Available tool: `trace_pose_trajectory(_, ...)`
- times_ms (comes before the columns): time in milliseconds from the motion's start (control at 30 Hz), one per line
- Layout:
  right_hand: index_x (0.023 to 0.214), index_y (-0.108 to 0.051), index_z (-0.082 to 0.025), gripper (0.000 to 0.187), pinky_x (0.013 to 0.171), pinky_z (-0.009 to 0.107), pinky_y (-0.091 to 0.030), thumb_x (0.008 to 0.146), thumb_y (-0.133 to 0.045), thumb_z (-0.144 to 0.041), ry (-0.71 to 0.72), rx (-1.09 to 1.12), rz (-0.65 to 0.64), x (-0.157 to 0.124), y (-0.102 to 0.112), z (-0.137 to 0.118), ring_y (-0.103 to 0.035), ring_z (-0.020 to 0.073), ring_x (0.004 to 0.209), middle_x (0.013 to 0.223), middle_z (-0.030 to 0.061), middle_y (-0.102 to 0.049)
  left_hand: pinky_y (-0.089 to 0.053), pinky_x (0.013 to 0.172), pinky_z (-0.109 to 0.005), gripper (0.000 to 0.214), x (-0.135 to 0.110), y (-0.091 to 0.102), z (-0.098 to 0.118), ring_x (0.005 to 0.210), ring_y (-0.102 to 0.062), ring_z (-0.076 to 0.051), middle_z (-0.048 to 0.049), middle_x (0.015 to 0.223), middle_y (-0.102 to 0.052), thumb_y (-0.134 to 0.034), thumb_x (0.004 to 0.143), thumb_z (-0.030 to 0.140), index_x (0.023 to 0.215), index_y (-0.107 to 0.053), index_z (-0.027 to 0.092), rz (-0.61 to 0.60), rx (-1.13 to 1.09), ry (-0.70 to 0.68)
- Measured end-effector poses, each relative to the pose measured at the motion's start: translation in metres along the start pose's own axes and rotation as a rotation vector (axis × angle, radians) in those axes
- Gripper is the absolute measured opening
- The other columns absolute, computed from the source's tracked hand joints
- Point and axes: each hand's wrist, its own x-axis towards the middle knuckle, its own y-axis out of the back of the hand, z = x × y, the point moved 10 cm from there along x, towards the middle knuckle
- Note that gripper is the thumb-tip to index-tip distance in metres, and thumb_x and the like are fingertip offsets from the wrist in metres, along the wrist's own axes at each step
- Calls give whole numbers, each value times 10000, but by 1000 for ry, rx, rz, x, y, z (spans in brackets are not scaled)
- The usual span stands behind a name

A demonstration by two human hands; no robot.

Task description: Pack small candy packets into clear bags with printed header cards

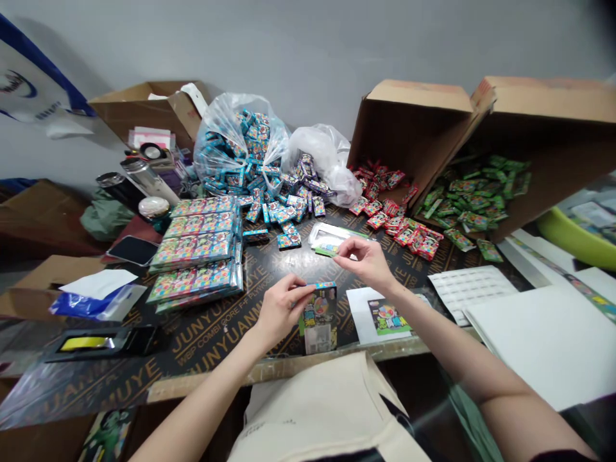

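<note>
My left hand [282, 311] is closed in a pinch at the end of a small blue printed box [326, 285]. Just below that box is a dark printed package [320, 311] with a pale lower part, close to the table's front edge. My right hand [363, 262], thumb and forefinger pinched together, is at the end of a small green printed box [326, 248]. Behind it lies a white-edged piece with a clear window [332, 232]. A white sheet [357, 314] and a green-and-black printed card [387, 317] lie under my right forearm.
Blue boxes spill from a clear bag [240, 138]. Purple boxes [308, 170] lie beside them. Red boxes [399, 224] and green boxes [474, 192] spill from tipped cartons. Stacked printed packs [195, 247], a phone [132, 250] and a tape dispenser [103, 342] are left; white sheets [548, 340] right.
</note>
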Motion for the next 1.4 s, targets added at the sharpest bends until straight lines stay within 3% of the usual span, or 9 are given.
trace_pose_trajectory(300, 970, -449, -178, 319, 590, 213, -390, 705, -628, -186, -57, 31, -613, -2, -64, -17, -534, 93, 608, 678, -36, -584, -432, 624, -259, 49, 4, 9, -14, 646, -557, -140, -24, 671, -598, -612, 719, 157, 671, -603, 158, 166, -150, 144)
trace_pose_trajectory(433, 1052, -404, -189, 392, 582, 201, -380, 723, -615, -182, -62, -18, -735, -10, -83, -12, -502, 79, 580, 651, -63, -538, -425, 617, -261, 58, 6, 11, -11, 640, -551, -141, -22, 677, -574, -573, 698, 125, 654, -563, 160, 139, -146, 130)
trace_pose_trajectory(867, 1040, -450, -214, 444, 493, 169, -360, 645, -630, -122, -102, -53, -547, -9, -82, 9, -479, 75, 522, 617, -80, -510, -376, 591, -241, 199, 4, 5, -22, 620, -498, -122, 9, 636, -512, -627, 706, 248, 583, -492, 170, 226, -124, 241)
trace_pose_trajectory(967, 1079, -434, -222, 518, 491, 175, -382, 617, -655, -145, -278, 76, -363, -16, -74, 37, -479, 70, 521, 676, -68, -506, -418, 634, -248, 175, -5, -5, -35, 670, -534, -131, 6, 692, -557, -688, 654, 263, 737, -567, 166, 266, -336, 362)
trace_pose_trajectory(1033, 1085, -442, -207, 440, 499, 196, -408, 678, -610, -204, -423, 151, -341, -25, -76, 64, -499, 81, 523, 695, -47, -524, -456, 669, -263, 375, -17, -24, -45, 714, -573, -146, -5, 772, -607, -720, 623, 268, 951, -568, 168, 245, -594, 478)
trace_pose_trajectory(1133, 1096, -477, -184, 358, 649, 291, -470, 779, -519, -345, -381, -39, -304, -16, -57, 89, -591, 159, 745, 872, 48, -596, -490, 712, -300, 335, -37, -44, -43, 766, -617, -182, -46, 867, -667, -649, 709, 297, 1002, -587, 145, 123, -825, 583)
trace_pose_trajectory(1200, 1150, -476, -171, 493, 850, 382, -416, 740, -572, -428, -177, -396, -190, 3, -24, 96, -512, 244, 1054, 1148, 133, -534, -494, 745, -313, 245, -48, -24, -37, 809, -627, -202, -55, 915, -681, -583, 768, 294, 954, -630, 143, 102, -727, 558)
trace_pose_trajectory(1300, 1268, -395, -129, 740, 976, 523, -244, 673, -632, -500, -59, -982, -137, 18, 12, 130, -265, 361, 1267, 1355, 218, -340, -467, 857, -331, 292, -53, 47, -24, 941, -605, -213, -39, 1050, -653, -562, 780, 219, 1067, -611, 202, 210, -300, 359)
trace_pose_trajectory(1400, 1263, -398, -76, 607, 954, 507, -282, 795, -518, -443, 11, -1229, -288, 16, 11, 171, -362, 346, 1217, 1291, 240, -423, -388, 975, -382, 405, -60, 103, -30, 1099, -528, -222, -42, 1172, -593, -512, 786, 140, 1175, -544, 246, 297, 182, 199)
